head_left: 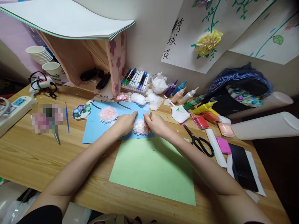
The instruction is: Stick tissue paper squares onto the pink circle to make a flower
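A sheet of blue paper (93, 124) bears two fluffy paper flowers. The pink paper flower (108, 114) sits on its left part, by some dark painted strokes. Near the right end is a pale pink-white paper flower (140, 127), between my two hands. My left hand (125, 123) is closed at its left side, thumb pointing up and away, the other fingers mostly hidden. On the opposite side my right hand (157, 123) is closed too, its bent fingers reaching down onto the petals. A light green sheet (151, 169) lies nearer me, under my right forearm's shadow.
Black scissors (201, 144) lie right of the green sheet, near paint bottles (191, 95) and clay packets (201, 122). Behind are markers (136, 80) and a bowl of white paper pieces (160, 83). A paint palette (81, 111) and a brush (67, 116) are at left.
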Action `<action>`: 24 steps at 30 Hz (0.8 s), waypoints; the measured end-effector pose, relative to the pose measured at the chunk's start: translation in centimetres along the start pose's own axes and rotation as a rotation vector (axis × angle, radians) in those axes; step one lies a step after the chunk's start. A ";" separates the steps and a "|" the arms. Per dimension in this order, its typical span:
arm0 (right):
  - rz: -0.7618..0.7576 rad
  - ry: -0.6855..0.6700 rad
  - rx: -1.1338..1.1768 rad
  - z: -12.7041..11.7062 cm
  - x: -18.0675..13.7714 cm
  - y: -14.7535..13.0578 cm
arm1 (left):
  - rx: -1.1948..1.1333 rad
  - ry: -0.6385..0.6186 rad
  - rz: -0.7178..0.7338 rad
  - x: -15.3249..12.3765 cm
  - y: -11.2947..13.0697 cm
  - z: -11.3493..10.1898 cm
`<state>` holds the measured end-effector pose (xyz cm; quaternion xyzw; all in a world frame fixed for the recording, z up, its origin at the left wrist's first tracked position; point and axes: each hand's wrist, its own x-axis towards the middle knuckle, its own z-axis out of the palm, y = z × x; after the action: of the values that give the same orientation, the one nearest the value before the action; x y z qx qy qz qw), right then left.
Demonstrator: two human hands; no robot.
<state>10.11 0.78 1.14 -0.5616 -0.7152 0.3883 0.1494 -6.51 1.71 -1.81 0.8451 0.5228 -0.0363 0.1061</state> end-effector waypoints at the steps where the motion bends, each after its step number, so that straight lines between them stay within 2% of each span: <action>1: -0.020 -0.019 0.027 -0.2 -0.4 0.3 | 0.002 -0.006 -0.004 0.0 0.1 0.0; 3: -0.070 -0.019 0.097 -0.4 -1.8 0.9 | -0.001 -0.012 -0.011 -0.1 0.1 -0.1; 6: -0.151 0.076 0.174 -0.2 -4.2 2.2 | -0.028 -0.013 -0.016 -0.1 0.2 -0.1; 11: -0.412 0.169 0.134 1.2 -7.1 4.6 | -0.055 0.010 -0.009 0.0 0.0 0.2; 14: -0.490 0.271 0.168 2.0 -7.8 6.3 | -0.088 0.030 -0.011 -0.2 -0.3 0.3; 16: -0.458 0.387 0.260 2.5 -7.8 7.5 | -0.115 0.039 -0.002 -0.2 -0.5 0.1; 19: -0.263 0.564 0.522 3.1 -7.4 8.9 | -0.114 0.083 0.014 0.7 -0.6 -0.6; 21: -0.149 0.622 0.666 3.3 -6.9 9.4 | -0.065 0.186 0.026 2.0 -0.5 -1.2; 24: -0.090 0.633 0.747 3.3 -6.5 9.6 | 0.038 0.379 0.039 4.9 -0.3 -1.7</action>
<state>16.73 -5.82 -6.51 -0.5286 -0.4702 0.4216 0.5673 -4.63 6.43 -1.06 0.8487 0.5160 0.1155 -0.0095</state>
